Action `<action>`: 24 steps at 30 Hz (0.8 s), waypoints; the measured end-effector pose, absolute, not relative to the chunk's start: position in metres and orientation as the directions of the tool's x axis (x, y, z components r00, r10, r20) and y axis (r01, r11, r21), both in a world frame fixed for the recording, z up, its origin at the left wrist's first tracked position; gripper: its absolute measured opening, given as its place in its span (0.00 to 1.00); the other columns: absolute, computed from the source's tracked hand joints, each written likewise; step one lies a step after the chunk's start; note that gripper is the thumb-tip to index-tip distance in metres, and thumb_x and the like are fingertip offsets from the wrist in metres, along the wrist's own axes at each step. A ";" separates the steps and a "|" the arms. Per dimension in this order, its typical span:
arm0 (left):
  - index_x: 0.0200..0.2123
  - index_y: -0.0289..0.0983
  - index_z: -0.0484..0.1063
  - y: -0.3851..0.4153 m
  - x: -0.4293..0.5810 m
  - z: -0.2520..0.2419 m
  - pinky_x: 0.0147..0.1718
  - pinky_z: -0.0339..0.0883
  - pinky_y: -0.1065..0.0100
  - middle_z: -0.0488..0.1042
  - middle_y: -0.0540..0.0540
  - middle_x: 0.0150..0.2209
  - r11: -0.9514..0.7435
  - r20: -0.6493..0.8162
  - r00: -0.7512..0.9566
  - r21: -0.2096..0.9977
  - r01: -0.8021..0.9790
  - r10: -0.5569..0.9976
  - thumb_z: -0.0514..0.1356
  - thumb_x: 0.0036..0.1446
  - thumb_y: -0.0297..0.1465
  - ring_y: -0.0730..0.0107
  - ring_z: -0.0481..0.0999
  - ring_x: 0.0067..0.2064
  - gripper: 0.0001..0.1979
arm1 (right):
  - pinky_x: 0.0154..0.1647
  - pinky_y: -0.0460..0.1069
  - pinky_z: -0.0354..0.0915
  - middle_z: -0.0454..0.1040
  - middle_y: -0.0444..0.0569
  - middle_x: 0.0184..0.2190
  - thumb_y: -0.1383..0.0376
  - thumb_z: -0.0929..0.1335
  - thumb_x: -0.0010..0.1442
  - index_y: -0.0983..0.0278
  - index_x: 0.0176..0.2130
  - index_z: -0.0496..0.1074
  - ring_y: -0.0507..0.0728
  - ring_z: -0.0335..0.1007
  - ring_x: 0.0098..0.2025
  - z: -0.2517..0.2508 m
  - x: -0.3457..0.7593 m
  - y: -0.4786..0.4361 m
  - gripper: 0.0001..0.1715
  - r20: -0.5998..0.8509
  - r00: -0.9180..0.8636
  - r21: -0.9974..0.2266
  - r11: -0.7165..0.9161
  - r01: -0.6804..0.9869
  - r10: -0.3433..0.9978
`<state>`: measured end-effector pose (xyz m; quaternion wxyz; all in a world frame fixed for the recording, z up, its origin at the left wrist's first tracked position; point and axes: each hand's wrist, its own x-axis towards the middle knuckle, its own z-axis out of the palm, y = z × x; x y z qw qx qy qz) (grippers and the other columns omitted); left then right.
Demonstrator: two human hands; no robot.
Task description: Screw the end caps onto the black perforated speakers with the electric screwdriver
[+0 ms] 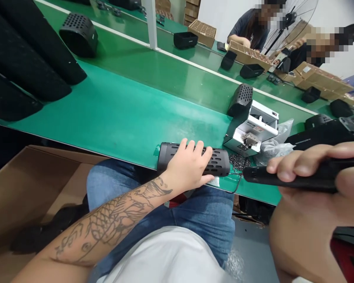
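Note:
A black perforated speaker housing [220, 162] lies lengthwise at the near edge of the green bench. My left hand [190, 163] holds it from above, with fingers curved over its slotted face and the thumb on the near side. To the right, my right hand [309, 169] is wrapped round a black electric screwdriver [262, 175], raised close to the camera. A thin cord hangs by its left end; I see no bit. Just right of the housing is a pile of small dark screws [238, 161].
A white screw feeder [258, 127] stands behind the screws, beside a clear plastic bag [274, 149]. Black housings [78, 35] sit along the line behind. Tall black pieces [26, 51] stand at left. Below is an open cardboard box [26, 177]. Two people work across the line.

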<state>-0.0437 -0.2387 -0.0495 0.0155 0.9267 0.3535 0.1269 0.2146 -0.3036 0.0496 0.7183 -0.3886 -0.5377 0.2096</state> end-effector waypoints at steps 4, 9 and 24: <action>0.75 0.28 0.73 -0.240 -0.043 -0.050 0.72 0.62 0.30 0.80 0.23 0.64 -0.731 0.202 0.703 0.148 0.666 0.681 0.73 0.70 0.57 0.26 0.80 0.62 0.46 | 0.17 0.59 0.78 0.79 0.44 0.21 0.62 0.82 0.56 0.58 0.41 0.89 0.61 0.73 0.15 0.037 0.183 -0.298 0.10 0.641 0.219 -0.758 0.652 0.031 0.736; 0.74 0.28 0.73 -0.243 -0.042 -0.051 0.70 0.64 0.31 0.80 0.22 0.64 -0.731 0.207 0.702 0.144 0.667 0.681 0.72 0.71 0.56 0.27 0.81 0.61 0.44 | 0.20 0.58 0.81 0.81 0.45 0.23 0.63 0.82 0.57 0.59 0.42 0.89 0.61 0.77 0.17 0.029 0.173 -0.296 0.10 0.631 0.241 -0.766 0.641 0.045 0.737; 0.75 0.30 0.72 -0.245 -0.041 -0.046 0.69 0.63 0.33 0.79 0.23 0.65 -0.729 0.165 0.711 0.099 0.678 0.684 0.69 0.74 0.56 0.29 0.80 0.61 0.43 | 0.27 0.56 0.84 0.81 0.43 0.26 0.62 0.85 0.64 0.59 0.42 0.87 0.57 0.78 0.21 0.021 0.174 -0.296 0.09 0.564 0.061 -0.823 0.567 -0.033 0.823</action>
